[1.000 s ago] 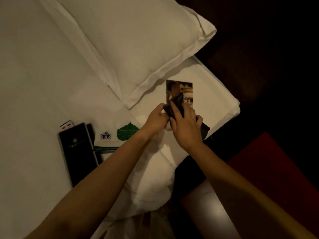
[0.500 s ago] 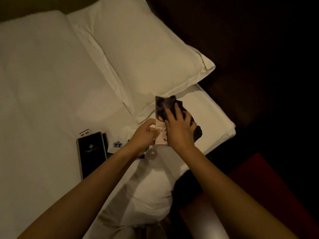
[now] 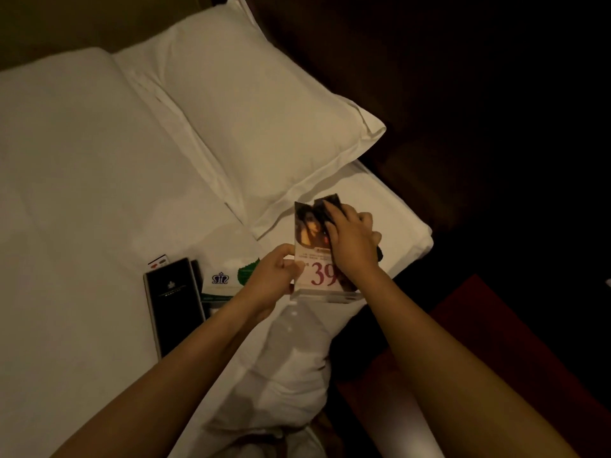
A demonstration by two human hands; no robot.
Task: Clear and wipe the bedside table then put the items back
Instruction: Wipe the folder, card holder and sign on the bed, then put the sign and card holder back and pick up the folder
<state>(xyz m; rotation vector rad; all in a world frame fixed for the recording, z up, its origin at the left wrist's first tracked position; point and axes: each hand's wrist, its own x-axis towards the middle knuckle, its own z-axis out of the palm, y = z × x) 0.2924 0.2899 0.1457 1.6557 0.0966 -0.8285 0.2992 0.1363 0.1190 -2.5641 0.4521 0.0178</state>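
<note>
Dim room, white bed (image 3: 82, 193), one pillow (image 3: 258, 120) as reference.

- The acrylic sign stand (image 3: 317, 279) is in the air just off the pillow's near corner, above the bed edge and tilted face-up toward you.
- Your left hand (image 3: 271, 279) pinches the stand's left edge low down, thumb on the front.
- Your right hand (image 3: 350, 246) is closed over a dark cloth (image 3: 332, 208), pressing it on the upper face.
- A black folder (image 3: 175, 302), a crest card (image 3: 224, 279) and a small card (image 3: 158, 262) lie on the bed, well clear of the pillow on your side.
- I can't make out the worktop in the dark beyond the pillow's right side.

My read is that you're wiping an item before it goes back. Suggestions:

- Move the left thumb off the face and grip by the edges only, or you'll reprint what you clean.
- Brace from behind, because cloth pressure at the top levers against a low pinch.
- Use straight strokes, top to base, then flip for the back and the base slab.
- Stay over the bed, where a slip lands soft.
- The lower face under your wrist looks unwiped; I can't confirm.
</note>
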